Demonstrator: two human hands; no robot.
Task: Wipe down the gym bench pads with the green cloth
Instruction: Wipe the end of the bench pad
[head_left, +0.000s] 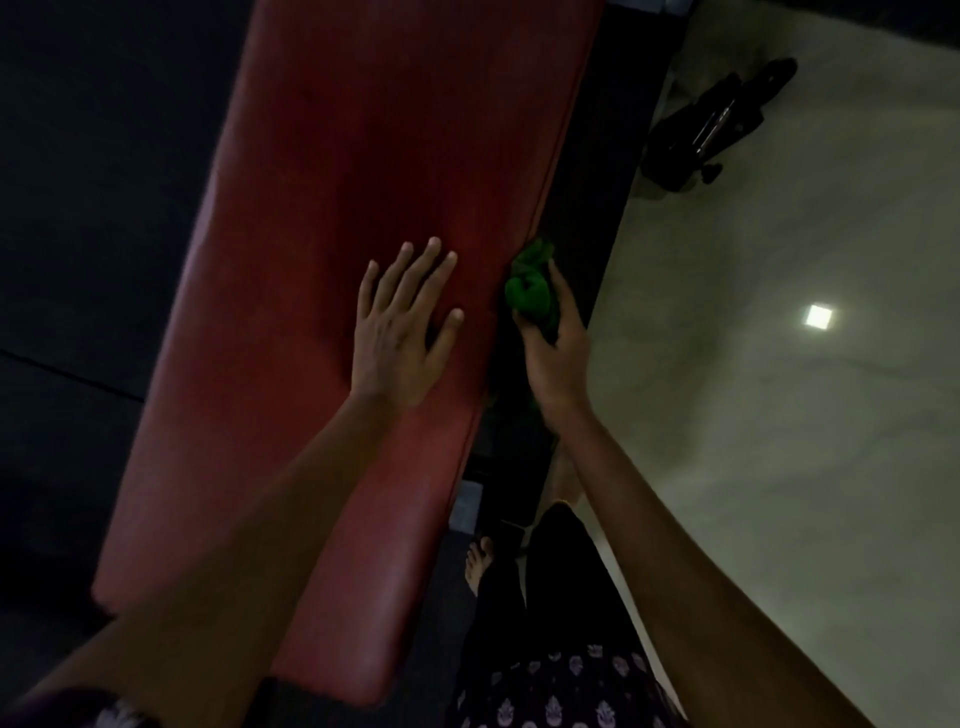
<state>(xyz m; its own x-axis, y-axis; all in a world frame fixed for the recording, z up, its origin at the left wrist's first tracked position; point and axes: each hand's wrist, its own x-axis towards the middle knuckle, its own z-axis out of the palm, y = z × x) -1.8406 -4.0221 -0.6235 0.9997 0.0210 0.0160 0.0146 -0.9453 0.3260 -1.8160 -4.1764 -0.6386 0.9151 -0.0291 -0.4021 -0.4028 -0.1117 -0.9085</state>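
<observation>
Progress: likely mid-wipe, working right side edge of red bench pad (332, 260); cleaned share of top not readable in dim light.

Right hand (553, 358) grips bunched green cloth (530, 291), fingers curled round it, cloth against pad's side.

Left hand (400, 332) flat on pad top, fingers straight and spread, holding nothing.

Pad: long, smooth, slightly glossy, no visible dirt.

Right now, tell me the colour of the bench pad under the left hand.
Red, seen in the head view: the bench pad under the left hand.
</observation>
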